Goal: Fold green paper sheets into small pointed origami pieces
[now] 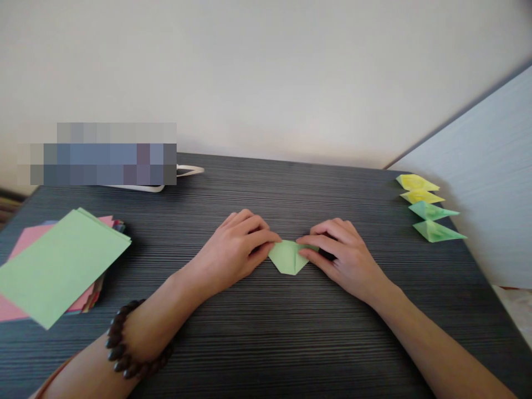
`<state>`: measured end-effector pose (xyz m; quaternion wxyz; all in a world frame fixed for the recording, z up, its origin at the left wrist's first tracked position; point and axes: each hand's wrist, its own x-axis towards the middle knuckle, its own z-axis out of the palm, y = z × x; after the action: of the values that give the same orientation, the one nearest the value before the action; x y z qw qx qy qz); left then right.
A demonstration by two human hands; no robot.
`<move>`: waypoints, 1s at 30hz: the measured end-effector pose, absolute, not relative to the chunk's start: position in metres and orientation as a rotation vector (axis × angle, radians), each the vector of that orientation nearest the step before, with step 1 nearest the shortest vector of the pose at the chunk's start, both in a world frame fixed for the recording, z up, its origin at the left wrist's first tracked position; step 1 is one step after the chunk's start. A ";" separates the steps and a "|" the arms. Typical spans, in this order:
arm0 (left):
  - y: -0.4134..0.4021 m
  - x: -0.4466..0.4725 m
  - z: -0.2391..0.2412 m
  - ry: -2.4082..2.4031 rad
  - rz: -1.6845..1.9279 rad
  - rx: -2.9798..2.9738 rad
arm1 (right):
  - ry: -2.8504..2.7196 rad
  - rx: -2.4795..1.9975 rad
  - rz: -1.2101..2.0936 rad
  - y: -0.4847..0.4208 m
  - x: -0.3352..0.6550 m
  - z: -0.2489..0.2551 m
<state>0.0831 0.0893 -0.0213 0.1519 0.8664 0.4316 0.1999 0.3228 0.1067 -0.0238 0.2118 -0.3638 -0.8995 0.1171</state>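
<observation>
A small piece of light green folded paper (286,258) lies at the middle of the dark table, with a crease down it and its lower corners angled off. My left hand (236,244) pinches its upper left corner between thumb and forefinger. On the other side, my right hand (344,252) has thumb and forefinger closed on the paper's right part, hiding some of that edge. A dark beaded bracelet (120,343) circles my left wrist.
Light green sheets (62,266) top a stack of coloured paper at the left. Behind stands a blurred-out object with a white base edge (149,188). Folded yellow paper shapes (418,182) and green ones (438,231) line the table's right edge, beside a pale panel (477,166).
</observation>
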 end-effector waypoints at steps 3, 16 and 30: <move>0.089 0.086 -0.021 1.251 0.624 2.473 | -2.428 -1.085 0.323 0.103 0.314 -0.023; 0.084 0.091 -0.020 1.200 0.682 2.677 | -2.522 -0.926 0.321 0.100 0.319 -0.023; 0.079 0.079 -0.015 1.053 0.478 2.813 | -2.572 -0.899 0.216 0.092 0.328 -0.024</move>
<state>0.0787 0.0794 -0.0151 0.0499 0.9237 0.3458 0.1570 0.3284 0.0918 -0.0239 0.2029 -0.3220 -0.9215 0.0774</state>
